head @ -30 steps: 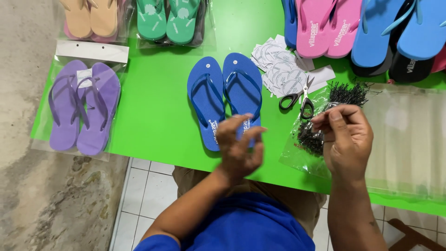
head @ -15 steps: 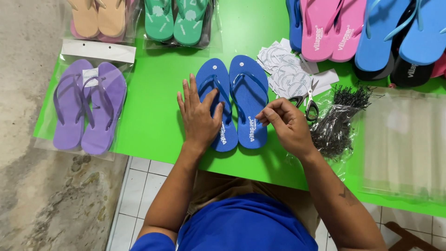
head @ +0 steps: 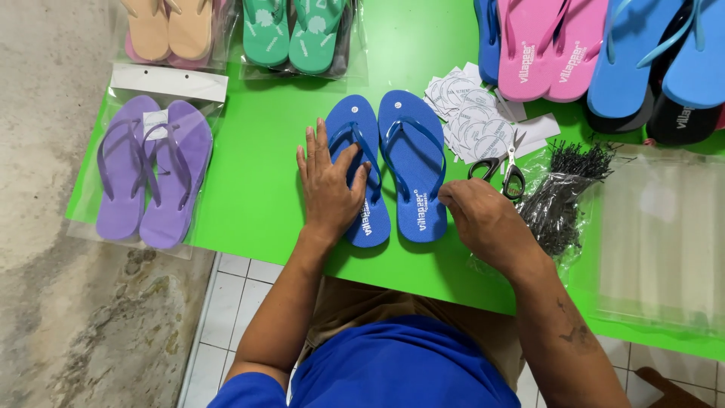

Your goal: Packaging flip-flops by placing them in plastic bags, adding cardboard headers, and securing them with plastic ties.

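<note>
Hands on blue flip-flops: left hand flat, right hand curled at heel.

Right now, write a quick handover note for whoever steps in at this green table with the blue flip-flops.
Left hand: flat on the left blue flip-flop, fingers over its strap.
Right hand: fingers closed at the heel edge of the right blue flip-flop; what it pinches is hidden.
Both lie side by side, unbagged, on the green table.
Scissors, round paper tags and a bag of black fasteners lie right.
The purple pair is already bagged.
</note>
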